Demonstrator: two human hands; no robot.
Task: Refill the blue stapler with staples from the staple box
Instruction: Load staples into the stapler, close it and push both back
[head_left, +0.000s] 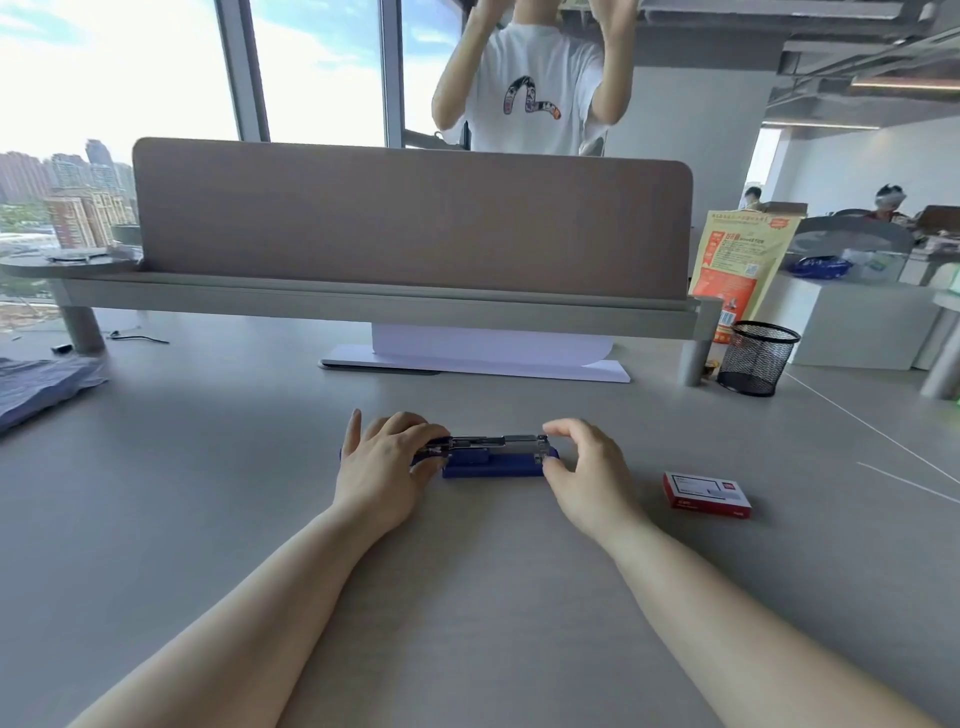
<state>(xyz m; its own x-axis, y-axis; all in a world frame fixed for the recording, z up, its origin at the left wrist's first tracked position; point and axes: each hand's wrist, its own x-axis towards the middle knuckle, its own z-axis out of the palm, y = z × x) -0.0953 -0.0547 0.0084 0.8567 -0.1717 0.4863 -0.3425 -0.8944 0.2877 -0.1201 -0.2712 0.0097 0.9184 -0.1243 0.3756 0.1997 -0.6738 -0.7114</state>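
Two bare hands work at the blue stapler (493, 462), which lies flat on the grey surface (467, 597) near its middle, long axis running left to right. The metal staple channel on top of the stapler is exposed. The left hand (384, 467) rests over the left end of the stapler, fingers curled down onto it and gripping that end. The right hand (587, 473) sits at the right end, thumb and forefinger spread in a narrow pinch around the tip of the metal channel; whether the fingers actually touch the metal cannot be told. The staple box (707, 494), red and white, lies closed and flat on the surface to the right of the right hand, apart from the stapler. A black mesh cup (758, 358) stands toward the far right edge.
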